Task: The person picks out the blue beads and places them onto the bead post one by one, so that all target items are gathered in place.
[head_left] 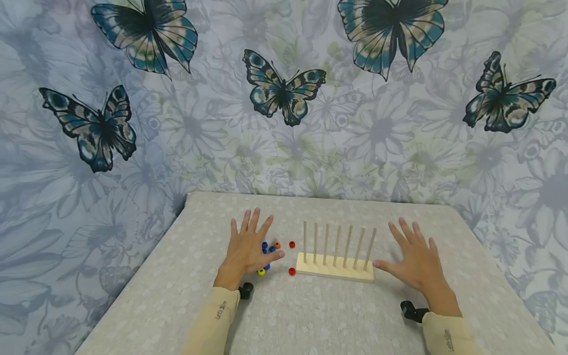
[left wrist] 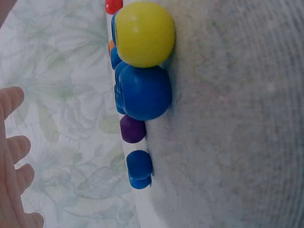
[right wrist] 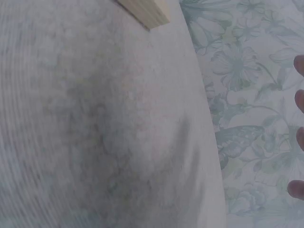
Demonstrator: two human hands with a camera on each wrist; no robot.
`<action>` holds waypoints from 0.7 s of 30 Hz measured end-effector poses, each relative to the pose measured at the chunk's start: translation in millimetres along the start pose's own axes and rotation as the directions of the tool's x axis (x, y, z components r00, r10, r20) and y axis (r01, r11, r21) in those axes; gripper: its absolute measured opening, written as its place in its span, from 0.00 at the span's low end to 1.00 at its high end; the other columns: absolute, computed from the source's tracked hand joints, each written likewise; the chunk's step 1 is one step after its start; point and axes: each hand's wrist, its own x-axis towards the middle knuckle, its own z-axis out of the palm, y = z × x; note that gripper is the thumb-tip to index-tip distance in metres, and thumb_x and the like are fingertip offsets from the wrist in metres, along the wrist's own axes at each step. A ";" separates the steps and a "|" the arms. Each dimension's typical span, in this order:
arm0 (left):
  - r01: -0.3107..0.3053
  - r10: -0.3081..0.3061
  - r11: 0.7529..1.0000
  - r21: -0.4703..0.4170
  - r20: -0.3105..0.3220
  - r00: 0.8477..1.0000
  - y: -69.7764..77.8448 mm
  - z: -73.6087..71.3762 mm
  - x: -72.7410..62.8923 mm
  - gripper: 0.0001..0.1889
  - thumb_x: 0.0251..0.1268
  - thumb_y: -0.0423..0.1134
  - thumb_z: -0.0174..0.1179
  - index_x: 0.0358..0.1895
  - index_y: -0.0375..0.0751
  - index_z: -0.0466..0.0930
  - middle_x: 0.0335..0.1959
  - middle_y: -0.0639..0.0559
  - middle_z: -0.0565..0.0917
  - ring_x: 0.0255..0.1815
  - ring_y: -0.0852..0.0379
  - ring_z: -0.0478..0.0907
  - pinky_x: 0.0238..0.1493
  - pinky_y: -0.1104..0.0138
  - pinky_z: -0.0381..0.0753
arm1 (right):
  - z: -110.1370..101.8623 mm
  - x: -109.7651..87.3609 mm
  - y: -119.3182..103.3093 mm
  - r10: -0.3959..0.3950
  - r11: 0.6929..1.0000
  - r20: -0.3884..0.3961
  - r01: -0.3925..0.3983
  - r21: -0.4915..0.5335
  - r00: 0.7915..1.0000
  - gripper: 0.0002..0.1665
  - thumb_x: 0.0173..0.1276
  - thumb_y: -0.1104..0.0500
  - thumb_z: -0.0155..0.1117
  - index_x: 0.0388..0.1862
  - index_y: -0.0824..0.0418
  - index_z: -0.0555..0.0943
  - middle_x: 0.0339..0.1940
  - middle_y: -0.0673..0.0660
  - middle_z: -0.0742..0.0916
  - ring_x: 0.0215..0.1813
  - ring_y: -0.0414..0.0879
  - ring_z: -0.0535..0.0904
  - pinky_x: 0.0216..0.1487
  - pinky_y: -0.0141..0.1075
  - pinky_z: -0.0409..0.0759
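With fingers spread, my left hand [head_left: 246,251] hovers over a loose group of beads and hides part of it. A yellow bead [left wrist: 145,34] and a blue bead [left wrist: 147,92] lie closest in the left wrist view, with a purple bead [left wrist: 132,129] and more blue ones behind. An orange bead [head_left: 277,245] and two red beads, one farther back [head_left: 292,244] and one nearer [head_left: 292,271], lie right of that hand. My right hand [head_left: 417,264], also spread and holding nothing, has its thumb tip by the right end of a wooden peg stand [head_left: 335,270].
The stand has several upright bare pegs [head_left: 326,244] in a row. A pale patterned cloth [head_left: 284,320] covers the table, whose back edge meets a wall hanging [head_left: 293,158] printed with flowers and butterflies. Dark cameras sit at the left wrist [head_left: 246,291] and right wrist [head_left: 413,311].
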 end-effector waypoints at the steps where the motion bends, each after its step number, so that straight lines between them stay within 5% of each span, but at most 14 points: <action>1: -0.001 0.001 1.000 0.000 0.004 1.000 -0.2 0.2 -0.2 0.55 0.52 0.81 0.53 0.81 0.61 0.50 0.84 0.43 0.44 0.84 0.37 0.40 0.74 0.29 0.37 | 0.2 -0.4 -1.4 -0.008 1.000 -0.003 0.008 0.011 1.000 0.67 0.53 0.18 0.60 0.84 0.45 0.49 0.85 0.58 0.54 0.82 0.68 0.46 0.66 0.77 0.48; 12: -0.021 0.020 0.999 -0.036 -0.023 1.000 -3.0 0.3 -3.7 0.52 0.54 0.80 0.55 0.79 0.58 0.56 0.83 0.44 0.49 0.83 0.39 0.45 0.74 0.30 0.47 | 18.5 -0.7 -14.8 -0.009 0.988 -0.004 0.009 0.152 1.000 0.65 0.53 0.22 0.66 0.83 0.48 0.54 0.81 0.61 0.63 0.77 0.69 0.60 0.62 0.75 0.63; 21: -0.040 0.038 0.987 -0.154 -0.014 0.999 1.0 1.1 -5.6 0.43 0.54 0.69 0.64 0.74 0.58 0.67 0.79 0.46 0.60 0.78 0.41 0.58 0.68 0.38 0.65 | 27.8 -5.3 -19.7 0.021 0.934 0.089 -0.051 0.353 0.996 0.61 0.59 0.29 0.68 0.83 0.47 0.53 0.80 0.66 0.64 0.76 0.71 0.61 0.64 0.73 0.64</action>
